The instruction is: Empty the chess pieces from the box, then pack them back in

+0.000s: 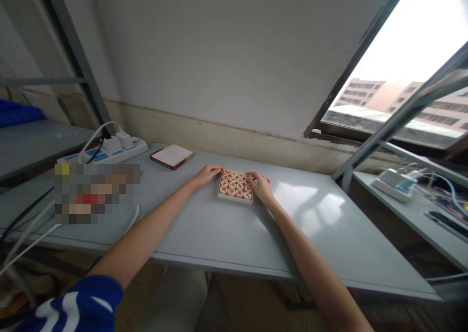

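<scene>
A shallow white box [234, 200] lies on the grey desk, filled with rows of round wooden Chinese chess pieces [231, 192] that carry red characters. My left hand [207, 175] is at the far left corner of the box, its fingers stretched out and touching the edge. At the right side, my right hand [262, 186] has its fingers bent together over the far right corner and the pieces there. Whether those fingertips grip a piece or the box rim is too small to tell.
A red-edged box lid [171, 156], white inside, lies at the back left. Behind it stands a power strip [133, 147] with plugs and cables. A blurred patch [97, 193] covers things on the left. The wall [226, 131] borders the desk [226, 234]; a bed-frame post stands right.
</scene>
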A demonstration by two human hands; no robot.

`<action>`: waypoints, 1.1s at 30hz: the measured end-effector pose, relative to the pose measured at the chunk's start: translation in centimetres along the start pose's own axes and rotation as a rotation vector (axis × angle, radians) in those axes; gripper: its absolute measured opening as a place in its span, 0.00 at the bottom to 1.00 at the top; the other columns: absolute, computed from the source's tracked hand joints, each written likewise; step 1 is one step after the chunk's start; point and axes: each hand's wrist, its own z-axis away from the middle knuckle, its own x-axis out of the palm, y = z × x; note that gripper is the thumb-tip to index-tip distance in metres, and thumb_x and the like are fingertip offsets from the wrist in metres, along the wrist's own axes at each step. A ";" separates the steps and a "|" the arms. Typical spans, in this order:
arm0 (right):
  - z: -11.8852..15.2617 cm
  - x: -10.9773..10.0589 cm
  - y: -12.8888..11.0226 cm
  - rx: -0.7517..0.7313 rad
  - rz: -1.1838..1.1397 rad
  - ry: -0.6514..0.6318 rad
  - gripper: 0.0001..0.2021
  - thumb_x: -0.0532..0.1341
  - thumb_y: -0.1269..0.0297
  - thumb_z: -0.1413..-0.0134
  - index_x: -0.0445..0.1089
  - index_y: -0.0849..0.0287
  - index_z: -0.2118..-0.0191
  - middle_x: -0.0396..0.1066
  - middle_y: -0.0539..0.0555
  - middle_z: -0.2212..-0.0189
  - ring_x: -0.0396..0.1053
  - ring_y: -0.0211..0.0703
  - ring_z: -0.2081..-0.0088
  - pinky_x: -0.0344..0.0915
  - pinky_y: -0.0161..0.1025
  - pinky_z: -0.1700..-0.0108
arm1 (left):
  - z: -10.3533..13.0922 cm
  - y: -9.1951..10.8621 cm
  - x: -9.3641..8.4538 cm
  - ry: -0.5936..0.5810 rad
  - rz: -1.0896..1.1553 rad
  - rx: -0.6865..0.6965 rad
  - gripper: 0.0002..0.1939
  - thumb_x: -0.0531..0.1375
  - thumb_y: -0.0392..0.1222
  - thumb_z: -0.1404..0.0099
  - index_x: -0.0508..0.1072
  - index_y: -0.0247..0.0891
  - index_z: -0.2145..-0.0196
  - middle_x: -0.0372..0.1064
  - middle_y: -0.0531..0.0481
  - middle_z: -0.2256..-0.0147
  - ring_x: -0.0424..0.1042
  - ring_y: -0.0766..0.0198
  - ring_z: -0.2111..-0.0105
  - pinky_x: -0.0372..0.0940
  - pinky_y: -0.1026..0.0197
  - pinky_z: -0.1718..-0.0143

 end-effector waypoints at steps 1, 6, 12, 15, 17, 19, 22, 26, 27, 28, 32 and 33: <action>0.0 0.0 0.0 0.008 -0.004 0.011 0.13 0.52 0.56 0.48 0.67 0.51 0.59 0.70 0.51 0.63 0.63 0.44 0.59 0.49 0.47 0.52 | 0.0 0.0 0.0 -0.002 -0.007 0.005 0.19 0.53 0.42 0.44 0.70 0.29 0.57 0.66 0.42 0.54 0.65 0.58 0.53 0.54 0.55 0.48; -0.2 -0.4 -0.1 0.034 -0.078 0.072 0.12 0.57 0.57 0.54 0.67 0.54 0.62 0.70 0.52 0.63 0.64 0.45 0.60 0.50 0.46 0.54 | 0.0 0.0 -0.2 -0.008 -0.032 0.012 0.19 0.54 0.42 0.45 0.70 0.31 0.57 0.66 0.43 0.54 0.64 0.58 0.53 0.53 0.54 0.48; -0.2 -0.2 -0.7 0.032 -0.253 0.132 0.09 0.57 0.58 0.55 0.68 0.55 0.67 0.71 0.50 0.66 0.65 0.44 0.60 0.53 0.44 0.53 | 0.1 -0.2 -0.2 -0.024 -0.059 0.031 0.19 0.54 0.42 0.45 0.70 0.31 0.57 0.67 0.43 0.55 0.65 0.58 0.54 0.55 0.53 0.49; -0.8 -0.6 0.3 0.054 -0.442 0.192 0.13 0.57 0.56 0.56 0.68 0.58 0.65 0.71 0.54 0.66 0.67 0.44 0.62 0.58 0.42 0.57 | 0.1 -0.2 -0.2 -0.021 -0.071 0.067 0.19 0.54 0.44 0.45 0.70 0.33 0.57 0.67 0.45 0.54 0.65 0.58 0.53 0.54 0.53 0.48; -1.2 -1.2 1.6 0.107 -0.564 0.158 0.16 0.57 0.57 0.56 0.66 0.60 0.61 0.71 0.56 0.66 0.68 0.43 0.65 0.60 0.41 0.62 | 0.1 -0.1 -0.2 -0.023 -0.082 0.064 0.19 0.54 0.44 0.45 0.70 0.34 0.57 0.67 0.46 0.54 0.65 0.59 0.53 0.54 0.54 0.48; -1.2 -1.9 3.0 0.190 -0.516 0.073 0.16 0.57 0.59 0.56 0.65 0.60 0.60 0.71 0.56 0.68 0.68 0.44 0.66 0.60 0.41 0.63 | 0.2 0.0 -0.2 -0.030 -0.093 0.048 0.19 0.54 0.43 0.45 0.70 0.34 0.57 0.67 0.46 0.55 0.65 0.59 0.53 0.54 0.54 0.48; -0.8 -2.8 4.2 0.279 -0.129 0.115 0.13 0.57 0.61 0.55 0.67 0.57 0.61 0.69 0.56 0.64 0.65 0.48 0.60 0.56 0.46 0.59 | 0.4 0.1 -0.3 0.017 -0.138 0.066 0.17 0.53 0.41 0.45 0.71 0.34 0.58 0.69 0.45 0.56 0.66 0.60 0.55 0.56 0.54 0.50; -0.3 -3.3 3.1 0.193 0.169 0.288 0.11 0.55 0.62 0.52 0.68 0.54 0.61 0.65 0.57 0.58 0.59 0.51 0.54 0.51 0.47 0.57 | 0.7 0.2 -0.6 0.130 -0.268 0.133 0.14 0.52 0.34 0.46 0.73 0.35 0.62 0.70 0.46 0.60 0.68 0.61 0.59 0.60 0.56 0.54; -0.2 -3.3 2.6 0.140 0.155 0.265 0.10 0.54 0.62 0.50 0.68 0.53 0.61 0.65 0.55 0.58 0.59 0.49 0.54 0.51 0.46 0.57 | 0.8 0.2 -0.7 0.151 -0.295 0.152 0.14 0.52 0.32 0.46 0.73 0.35 0.63 0.70 0.46 0.60 0.67 0.61 0.59 0.61 0.57 0.54; -0.2 -3.3 2.0 0.078 0.133 0.222 0.10 0.54 0.61 0.49 0.69 0.51 0.62 0.65 0.54 0.58 0.58 0.48 0.54 0.51 0.45 0.57 | 0.8 0.3 -0.8 0.170 -0.320 0.174 0.14 0.51 0.31 0.47 0.73 0.35 0.65 0.70 0.46 0.61 0.67 0.62 0.59 0.60 0.57 0.54; 0.2 -3.1 0.4 -0.150 0.107 -0.013 0.10 0.56 0.55 0.50 0.70 0.44 0.61 0.62 0.50 0.52 0.54 0.48 0.50 0.49 0.46 0.54 | 0.9 0.4 -1.0 0.211 -0.386 0.218 0.13 0.52 0.28 0.49 0.73 0.35 0.67 0.70 0.46 0.63 0.67 0.62 0.60 0.61 0.57 0.55; 0.3 -2.9 0.3 -0.180 0.112 -0.053 0.11 0.56 0.54 0.50 0.70 0.43 0.61 0.61 0.49 0.51 0.53 0.48 0.49 0.48 0.47 0.53 | 0.9 0.4 -1.0 0.211 -0.389 0.212 0.13 0.53 0.29 0.49 0.73 0.35 0.67 0.69 0.46 0.63 0.67 0.62 0.61 0.62 0.58 0.56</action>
